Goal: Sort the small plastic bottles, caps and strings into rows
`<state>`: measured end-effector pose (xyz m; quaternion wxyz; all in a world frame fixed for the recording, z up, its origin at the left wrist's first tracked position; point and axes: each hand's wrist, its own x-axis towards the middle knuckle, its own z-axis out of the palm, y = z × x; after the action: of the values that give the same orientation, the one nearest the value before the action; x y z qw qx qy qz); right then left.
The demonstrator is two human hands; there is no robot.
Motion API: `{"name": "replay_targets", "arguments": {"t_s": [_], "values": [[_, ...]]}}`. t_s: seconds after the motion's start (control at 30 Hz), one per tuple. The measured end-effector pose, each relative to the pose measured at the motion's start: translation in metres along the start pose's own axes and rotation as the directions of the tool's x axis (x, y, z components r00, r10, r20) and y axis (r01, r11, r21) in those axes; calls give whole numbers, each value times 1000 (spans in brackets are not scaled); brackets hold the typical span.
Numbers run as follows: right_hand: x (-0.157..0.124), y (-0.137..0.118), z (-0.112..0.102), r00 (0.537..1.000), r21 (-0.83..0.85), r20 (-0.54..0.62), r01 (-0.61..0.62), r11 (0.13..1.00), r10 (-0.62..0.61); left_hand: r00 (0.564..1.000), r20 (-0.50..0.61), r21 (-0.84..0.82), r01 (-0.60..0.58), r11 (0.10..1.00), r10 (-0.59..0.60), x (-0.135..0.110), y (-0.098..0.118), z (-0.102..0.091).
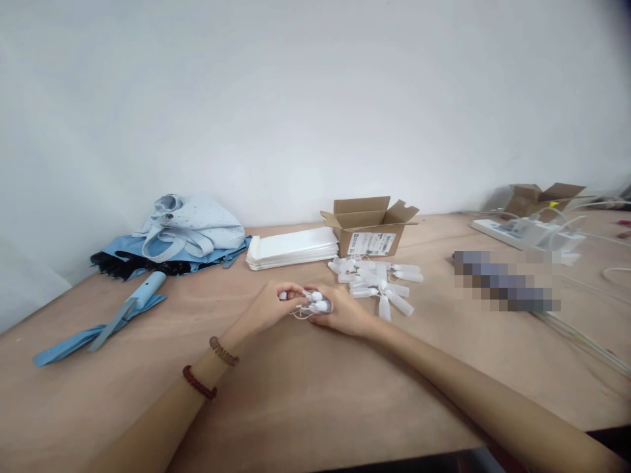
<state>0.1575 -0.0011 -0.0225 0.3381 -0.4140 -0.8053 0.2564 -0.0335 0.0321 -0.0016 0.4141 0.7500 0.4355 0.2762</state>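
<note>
In the middle of the table, my right hand (348, 314) is wrapped round a small bunch of bottles with rounded white caps (319, 301). My left hand (276, 302) meets it from the left, its thumb and fingers closed on a small white cap (282, 295). A thin white cord (302, 315) loops below the fingers, between the two hands. Just beyond my right hand lies a loose pile of translucent white bottles (382, 288), several of them with white cords. The fingers partly cover the held bottles.
Behind the hands are a stack of white envelopes (296, 246) and an opened cardboard box (372, 240). To the left lie a pale blue bag (197, 226) and a folded blue umbrella (148, 289). A power strip (527, 233) with cables and another box (537, 197) stand right.
</note>
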Motion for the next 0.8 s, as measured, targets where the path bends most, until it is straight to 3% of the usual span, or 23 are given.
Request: {"name": "replay_targets", "arguments": {"t_s": [0.27,0.63,0.8], "values": [[-2,-5,-6,997,-15,56,48,999,-47,963,37,242,-268,933,268,-7,6,2],[-3,7,0,998,-102,2,64,993,-64,955,2,371,-276,887,297,-9,2,2],[-4,10,7,999,-113,-22,-38,993,35,972,-1,303,-225,926,237,-5,-1,1]]}}
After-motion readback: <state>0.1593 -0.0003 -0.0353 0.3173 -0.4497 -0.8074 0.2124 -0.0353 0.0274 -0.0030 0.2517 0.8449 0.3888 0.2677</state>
